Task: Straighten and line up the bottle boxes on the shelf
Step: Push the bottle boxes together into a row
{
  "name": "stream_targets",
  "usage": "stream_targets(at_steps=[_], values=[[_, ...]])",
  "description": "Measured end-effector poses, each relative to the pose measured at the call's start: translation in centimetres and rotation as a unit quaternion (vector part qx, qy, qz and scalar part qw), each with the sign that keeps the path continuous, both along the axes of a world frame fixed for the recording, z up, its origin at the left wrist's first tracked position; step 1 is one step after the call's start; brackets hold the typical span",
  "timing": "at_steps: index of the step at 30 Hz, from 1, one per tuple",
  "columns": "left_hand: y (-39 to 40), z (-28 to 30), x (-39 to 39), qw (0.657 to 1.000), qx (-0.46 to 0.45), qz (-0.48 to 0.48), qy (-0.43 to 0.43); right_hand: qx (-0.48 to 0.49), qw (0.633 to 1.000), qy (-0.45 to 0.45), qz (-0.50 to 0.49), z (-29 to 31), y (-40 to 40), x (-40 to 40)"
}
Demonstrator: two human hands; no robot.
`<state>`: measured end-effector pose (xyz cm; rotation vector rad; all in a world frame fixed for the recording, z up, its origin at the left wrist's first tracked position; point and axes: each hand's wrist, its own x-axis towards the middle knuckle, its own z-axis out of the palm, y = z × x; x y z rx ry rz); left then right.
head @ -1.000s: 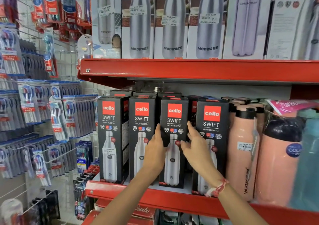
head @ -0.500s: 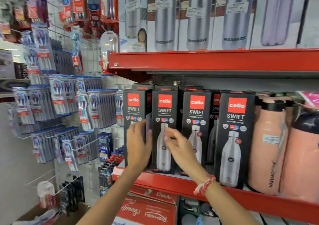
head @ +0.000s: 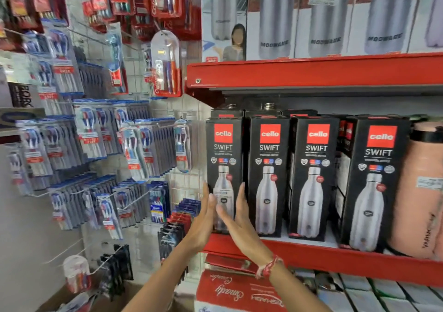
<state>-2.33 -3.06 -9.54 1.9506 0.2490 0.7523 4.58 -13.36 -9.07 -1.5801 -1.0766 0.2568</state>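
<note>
Four black "cello SWIFT" bottle boxes stand upright in a row on the red shelf [head: 335,259]: the leftmost box [head: 224,153], a second box [head: 268,168], a third box [head: 314,168] and a fourth box [head: 376,180] that sits closer to the front and apart from the third. More of these boxes stand behind them. My left hand [head: 203,220] lies flat against the leftmost box's left side. My right hand [head: 236,220] presses its right edge, thumb across the front. The box is clasped between both hands.
A pink bottle [head: 422,192] stands right of the fourth box. The red upper shelf [head: 311,72] carries white Modware boxes [head: 323,17]. Toothbrush packs [head: 96,144] hang on a wire grid to the left. Red boxes [head: 235,292] lie below.
Both hands have moved left along the row, from the third box to the second and now to the leftmost one. The view has shifted left as well.
</note>
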Motion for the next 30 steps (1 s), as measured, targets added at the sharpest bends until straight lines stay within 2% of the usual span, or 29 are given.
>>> stream_targets(at_steps=[5,10,12,15,16,18,20,22,25,30], values=[[0.6,-0.3,-1.3,1.000,0.019,-0.012,0.012,0.003,1.000,0.007,0.021,-0.8,-0.4,0.8],[0.0,0.0,-2.6,0.999,0.037,-0.018,0.028,-0.003,1.000,-0.024,0.012,-1.1,-1.1,0.5],[-0.5,0.0,-2.6,0.999,0.036,0.026,0.011,0.012,0.999,-0.043,-0.019,-1.0,-1.8,0.5],[-2.3,0.2,-2.3,0.978,0.067,0.177,-0.086,0.102,0.978,-0.092,-0.158,-0.6,-3.7,1.2],[-3.1,0.5,-2.1,0.971,0.077,0.194,-0.115,0.131,0.966,-0.099,-0.201,-0.5,-4.3,1.7],[-5.1,0.9,-1.3,0.978,0.069,0.143,-0.133,0.144,0.954,-0.090,-0.249,-0.3,-5.6,2.7],[-7.3,1.0,-0.2,0.995,0.026,0.049,-0.078,0.111,0.961,-0.070,-0.244,-0.4,-6.6,3.6],[-8.8,0.6,1.4,1.000,-0.016,-0.003,-0.017,0.081,0.969,-0.070,-0.224,-0.7,-7.2,4.0],[-9.7,0.3,2.9,0.997,-0.069,-0.015,0.025,0.071,0.970,-0.064,-0.223,-0.7,-7.7,4.4],[-9.6,-0.1,3.4,0.994,-0.102,-0.001,0.039,0.031,0.973,-0.067,-0.220,-0.7,-7.7,4.7]])
